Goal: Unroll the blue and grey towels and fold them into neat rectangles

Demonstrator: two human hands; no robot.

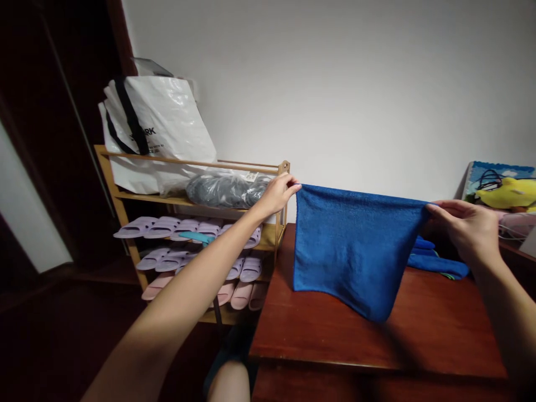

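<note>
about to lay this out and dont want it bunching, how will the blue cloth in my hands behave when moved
The blue cloth is probably floppy: its lower edge hangs wavy. It looks thin, so likely light for its size.

Held towel (352,245): plain blue | tabletop (318,329): red-brown | tote bag (171,117): white, black straps, black lettering | upper slippers (165,225): lilac | bottom slippers (242,295): pink | plush toy (508,194): yellow | wall (335,84): grey-white

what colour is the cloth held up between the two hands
Plain blue; the cloth shows best in the head view.
</note>
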